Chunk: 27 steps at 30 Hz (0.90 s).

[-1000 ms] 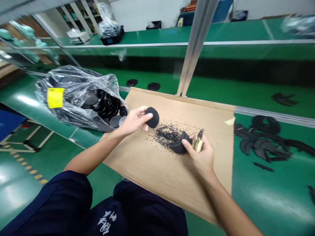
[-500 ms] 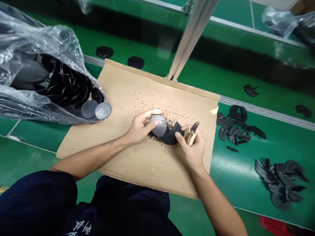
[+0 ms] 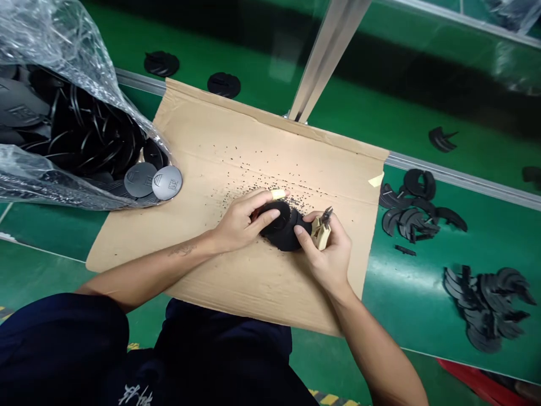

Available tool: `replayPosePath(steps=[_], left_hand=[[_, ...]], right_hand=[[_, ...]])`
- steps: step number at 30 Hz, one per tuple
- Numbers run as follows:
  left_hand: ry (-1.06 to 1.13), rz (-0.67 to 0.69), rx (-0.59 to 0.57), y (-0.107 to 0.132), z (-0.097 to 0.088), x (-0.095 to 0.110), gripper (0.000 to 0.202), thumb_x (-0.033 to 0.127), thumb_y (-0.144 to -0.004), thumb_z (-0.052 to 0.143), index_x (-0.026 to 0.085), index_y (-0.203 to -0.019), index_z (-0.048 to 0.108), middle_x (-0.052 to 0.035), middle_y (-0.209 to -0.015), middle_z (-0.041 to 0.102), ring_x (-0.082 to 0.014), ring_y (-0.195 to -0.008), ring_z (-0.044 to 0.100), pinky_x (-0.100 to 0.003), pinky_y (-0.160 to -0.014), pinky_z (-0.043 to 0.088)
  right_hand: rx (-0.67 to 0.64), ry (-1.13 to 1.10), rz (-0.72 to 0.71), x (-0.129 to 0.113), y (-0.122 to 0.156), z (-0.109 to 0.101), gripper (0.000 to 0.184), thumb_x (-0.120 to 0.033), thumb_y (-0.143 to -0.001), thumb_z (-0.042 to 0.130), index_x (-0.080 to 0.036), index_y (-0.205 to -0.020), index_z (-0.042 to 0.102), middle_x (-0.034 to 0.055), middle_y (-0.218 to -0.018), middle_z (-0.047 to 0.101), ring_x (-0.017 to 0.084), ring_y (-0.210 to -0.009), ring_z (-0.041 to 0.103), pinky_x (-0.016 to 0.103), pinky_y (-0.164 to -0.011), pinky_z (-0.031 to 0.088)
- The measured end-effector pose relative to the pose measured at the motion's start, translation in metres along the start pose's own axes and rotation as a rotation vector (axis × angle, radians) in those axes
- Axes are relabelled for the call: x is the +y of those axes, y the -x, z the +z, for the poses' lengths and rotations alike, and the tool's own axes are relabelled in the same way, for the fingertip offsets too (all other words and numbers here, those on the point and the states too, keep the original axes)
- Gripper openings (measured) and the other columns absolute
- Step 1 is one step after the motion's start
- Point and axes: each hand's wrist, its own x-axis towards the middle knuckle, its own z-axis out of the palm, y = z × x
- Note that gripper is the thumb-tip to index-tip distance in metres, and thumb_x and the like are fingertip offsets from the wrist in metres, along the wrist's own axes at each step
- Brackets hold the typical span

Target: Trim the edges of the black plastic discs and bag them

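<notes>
My left hand (image 3: pixel 239 223) is closed on a round black plastic cap (image 3: pixel 279 215), whose dark side now faces up; a light yellow wrap is on one fingertip. Between thumb and fingers, my right hand (image 3: pixel 332 254) grips a crescent-shaped black plastic piece (image 3: pixel 288 239). It meets the cap's right side, and whether the two are joined I cannot tell. Small nippers (image 3: pixel 322 234) with cream handles also rest in the right hand, jaws pointing up and away. Beneath both hands lies a cardboard sheet (image 3: pixel 203 129), strewn with tiny black scraps (image 3: pixel 276 185).
At left, a clear plastic bag (image 3: pixel 88 45) spills over with black round caps; two grey ones (image 3: pixel 167 182) lie at its mouth. Curved black pieces form heaps (image 3: pixel 412 208) (image 3: pixel 486 307) on the green bench at right. A metal post (image 3: pixel 325 62) rises behind the cardboard.
The cap in my left hand has turned from its grey marked face to its dark side and sits closer against the crescent piece. The view has shifted slightly.
</notes>
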Motion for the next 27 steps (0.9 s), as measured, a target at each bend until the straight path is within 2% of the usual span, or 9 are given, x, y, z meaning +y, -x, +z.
replayPosePath(steps=[3, 6, 11, 14, 18, 20, 23, 25, 27], left_hand=[[-0.026, 0.010, 0.026, 0.001, 0.003, 0.001, 0.025, 0.030, -0.095, 0.065, 0.017, -0.116, 0.070, -0.0050, -0.092, 0.071, -0.0124, -0.078, 0.064, -0.023, -0.066, 0.053], [-0.024, 0.003, 0.061, 0.003, 0.004, 0.003, 0.020, 0.030, -0.092, 0.069, 0.016, -0.106, 0.072, -0.0055, -0.092, 0.070, -0.0117, -0.075, 0.064, -0.022, -0.062, 0.051], [0.089, -0.078, 0.031, 0.006, 0.006, 0.005, 0.023, 0.030, -0.092, 0.068, 0.016, -0.110, 0.068, -0.0033, -0.085, 0.071, -0.0102, -0.068, 0.065, -0.020, -0.059, 0.052], [0.124, -0.105, 0.018, 0.006, 0.008, 0.006, 0.022, 0.030, -0.091, 0.069, 0.016, -0.109, 0.067, -0.0043, -0.092, 0.073, -0.0099, -0.070, 0.066, -0.018, -0.058, 0.052], [0.070, -0.114, -0.003, 0.006, 0.008, 0.008, 0.021, 0.027, -0.088, 0.071, 0.018, -0.108, 0.069, 0.0001, -0.079, 0.069, -0.0061, -0.056, 0.053, -0.016, -0.049, 0.043], [0.114, -0.142, -0.010, 0.005, 0.007, 0.009, 0.025, 0.027, -0.089, 0.069, 0.019, -0.113, 0.068, -0.0002, -0.080, 0.068, -0.0067, -0.058, 0.054, -0.017, -0.051, 0.044], [0.280, -0.217, 0.045, 0.001, 0.004, 0.006, 0.029, 0.031, -0.092, 0.065, 0.019, -0.119, 0.064, -0.0044, -0.098, 0.070, -0.0102, -0.073, 0.064, -0.020, -0.063, 0.053], [0.363, -0.247, 0.111, -0.002, 0.002, 0.003, 0.029, 0.035, -0.091, 0.066, 0.020, -0.116, 0.062, -0.0053, -0.105, 0.069, -0.0118, -0.080, 0.066, -0.023, -0.069, 0.057], [0.409, -0.269, 0.150, -0.005, 0.001, 0.000, 0.029, 0.037, -0.088, 0.070, 0.020, -0.109, 0.061, -0.0048, -0.103, 0.068, -0.0128, -0.083, 0.066, -0.025, -0.072, 0.058]], right_hand=[[-0.011, -0.018, -0.014, -0.001, 0.002, 0.001, 0.014, -0.028, -0.087, 0.070, -0.023, -0.090, 0.057, -0.0026, -0.079, 0.057, 0.012, -0.061, 0.047, 0.027, -0.060, 0.043], [0.009, -0.002, -0.017, -0.003, 0.004, 0.002, 0.013, -0.027, -0.086, 0.070, -0.023, -0.090, 0.058, -0.0016, -0.081, 0.059, 0.012, -0.063, 0.049, 0.027, -0.061, 0.044], [0.023, -0.002, 0.019, -0.004, 0.005, 0.001, 0.015, -0.030, -0.087, 0.070, -0.022, -0.090, 0.058, -0.0012, -0.081, 0.059, 0.013, -0.064, 0.050, 0.028, -0.062, 0.046], [-0.009, -0.032, 0.018, -0.004, 0.005, 0.002, 0.017, -0.033, -0.087, 0.070, -0.022, -0.091, 0.058, -0.0013, -0.081, 0.059, 0.013, -0.064, 0.051, 0.028, -0.062, 0.046], [-0.016, -0.032, 0.011, -0.002, 0.005, 0.003, 0.020, -0.038, -0.088, 0.071, -0.023, -0.091, 0.060, -0.0011, -0.081, 0.059, 0.014, -0.067, 0.052, 0.029, -0.065, 0.047], [-0.003, -0.011, 0.019, -0.002, 0.005, 0.003, 0.020, -0.038, -0.087, 0.071, -0.023, -0.091, 0.060, -0.0008, -0.081, 0.059, 0.014, -0.068, 0.052, 0.030, -0.065, 0.047], [0.025, 0.001, 0.038, -0.001, 0.003, 0.001, 0.019, -0.037, -0.087, 0.071, -0.023, -0.091, 0.059, -0.0007, -0.081, 0.059, 0.014, -0.066, 0.051, 0.030, -0.063, 0.047], [0.053, -0.003, 0.049, 0.000, 0.002, -0.001, 0.019, -0.037, -0.086, 0.071, -0.023, -0.092, 0.059, -0.0007, -0.081, 0.059, 0.014, -0.066, 0.051, 0.030, -0.063, 0.046], [0.070, -0.021, 0.065, 0.000, 0.000, -0.002, 0.019, -0.036, -0.085, 0.071, -0.023, -0.092, 0.059, -0.0006, -0.081, 0.058, 0.014, -0.066, 0.051, 0.030, -0.064, 0.046]])
